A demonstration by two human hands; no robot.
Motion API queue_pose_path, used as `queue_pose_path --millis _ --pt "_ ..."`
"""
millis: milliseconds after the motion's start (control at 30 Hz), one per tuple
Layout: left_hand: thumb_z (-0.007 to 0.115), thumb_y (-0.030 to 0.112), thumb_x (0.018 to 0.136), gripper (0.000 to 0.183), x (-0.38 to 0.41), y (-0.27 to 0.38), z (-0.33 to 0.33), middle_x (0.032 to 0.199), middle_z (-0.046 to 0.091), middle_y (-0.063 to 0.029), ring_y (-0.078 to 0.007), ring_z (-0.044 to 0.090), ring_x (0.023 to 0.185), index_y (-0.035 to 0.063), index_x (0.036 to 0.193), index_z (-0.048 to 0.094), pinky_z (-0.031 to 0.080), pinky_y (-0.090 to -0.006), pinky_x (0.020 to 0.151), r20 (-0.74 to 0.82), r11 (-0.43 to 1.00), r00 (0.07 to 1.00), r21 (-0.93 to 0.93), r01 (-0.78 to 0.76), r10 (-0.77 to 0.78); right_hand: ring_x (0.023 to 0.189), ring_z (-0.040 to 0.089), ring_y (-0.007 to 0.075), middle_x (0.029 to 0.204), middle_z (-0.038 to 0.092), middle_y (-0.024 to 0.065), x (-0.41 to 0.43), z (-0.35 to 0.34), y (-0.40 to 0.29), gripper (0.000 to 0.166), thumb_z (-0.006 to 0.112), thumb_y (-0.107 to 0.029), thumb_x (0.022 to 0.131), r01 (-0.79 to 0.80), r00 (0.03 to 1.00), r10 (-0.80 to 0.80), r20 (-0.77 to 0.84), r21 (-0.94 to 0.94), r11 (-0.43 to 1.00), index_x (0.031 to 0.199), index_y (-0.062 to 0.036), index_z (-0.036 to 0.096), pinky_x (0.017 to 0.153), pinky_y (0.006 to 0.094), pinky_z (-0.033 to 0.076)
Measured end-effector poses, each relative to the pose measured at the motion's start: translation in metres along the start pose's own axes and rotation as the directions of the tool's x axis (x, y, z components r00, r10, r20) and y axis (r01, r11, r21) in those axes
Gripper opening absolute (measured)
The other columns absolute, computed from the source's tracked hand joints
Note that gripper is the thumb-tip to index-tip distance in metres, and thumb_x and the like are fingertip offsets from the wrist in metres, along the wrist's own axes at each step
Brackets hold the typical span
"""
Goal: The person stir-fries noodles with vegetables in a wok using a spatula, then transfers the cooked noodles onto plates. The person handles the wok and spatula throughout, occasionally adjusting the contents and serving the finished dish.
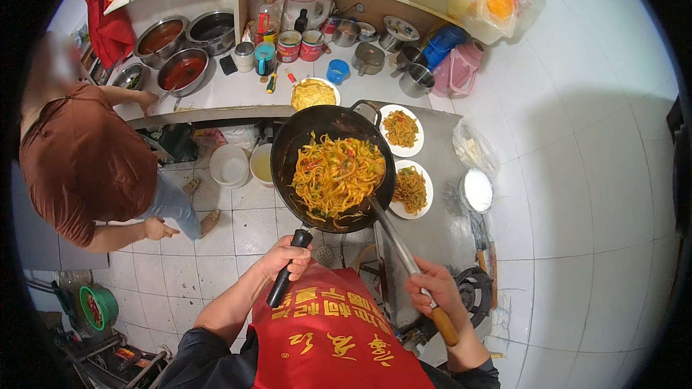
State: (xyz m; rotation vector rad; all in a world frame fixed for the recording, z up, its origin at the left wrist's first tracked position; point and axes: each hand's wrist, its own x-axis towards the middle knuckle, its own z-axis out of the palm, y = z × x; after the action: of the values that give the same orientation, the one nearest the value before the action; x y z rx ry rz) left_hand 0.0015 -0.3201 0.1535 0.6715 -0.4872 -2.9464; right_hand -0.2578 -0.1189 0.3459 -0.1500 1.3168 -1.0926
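My left hand (287, 259) grips the black handle (281, 280) of a dark wok (326, 114), which is held up in front of me. Stir-fried noodles (340, 173) with bits of green and red fill the wok's middle. In my right hand (437, 287) is a long metal ladle (397, 240) with a wooden grip end; its head is buried among the noodles. To the wok's right, two white plates (401, 109) (430, 210) bear portions of noodles on the steel worktop. Beyond the wok, a yellow egg-like food (313, 93) covers another plate.
At left a person (89, 162) stands by the counter (238, 101), one hand near a pot of red sauce (184, 71). White buckets (229, 165) stand on the floor below. A gas burner (474, 294) and a strainer of white powder (477, 190) lie at right.
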Motion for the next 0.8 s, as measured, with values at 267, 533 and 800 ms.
queue_pose_path --millis 267,533,800 --pt "0.06 0.003 0.089 0.012 0.016 -0.002 0.007 0.065 0.046 -0.0003 -0.0079 0.043 0.045 0.0047 0.098 0.053 0.038 -0.026 0.039 0.053 1.0 0.999 -0.003 -0.003 0.003 0.044 0.046 0.0081 0.073 0.054 0.0086 -0.047 -0.006 -0.05 0.051 0.054 -0.005 0.093 0.096 0.994 -0.092 -0.054 0.082 0.992 0.143 -0.0021 0.046 0.036 0.0213 0.035" --pt "0.059 0.004 0.09 0.011 0.033 0.003 0.025 0.065 0.046 0.0008 -0.0067 0.042 0.045 0.0055 0.097 0.051 0.036 -0.0245 0.038 0.065 0.998 0.998 0.066 0.007 -0.011 0.04 0.043 0.0083 0.066 0.05 0.0078 -0.077 -0.004 -0.082 0.048 0.05 -0.004 0.094 0.201 0.977 -0.21 0.02 0.216 0.955 0.14 0.0057 0.044 0.033 0.021 0.034" --pt "0.06 0.005 0.091 0.011 0.052 0.002 0.033 0.065 0.045 0.0016 -0.0062 0.043 0.046 0.006 0.098 0.051 0.037 -0.0243 0.038 0.095 0.995 0.995 0.091 0.032 -0.041 0.042 0.051 0.0145 0.068 0.05 0.0117 -0.106 -0.015 -0.105 0.054 0.047 -0.002 0.095 0.31 0.922 -0.37 0.115 0.354 0.882 0.144 0.0132 0.03 0.034 0.0241 0.04"
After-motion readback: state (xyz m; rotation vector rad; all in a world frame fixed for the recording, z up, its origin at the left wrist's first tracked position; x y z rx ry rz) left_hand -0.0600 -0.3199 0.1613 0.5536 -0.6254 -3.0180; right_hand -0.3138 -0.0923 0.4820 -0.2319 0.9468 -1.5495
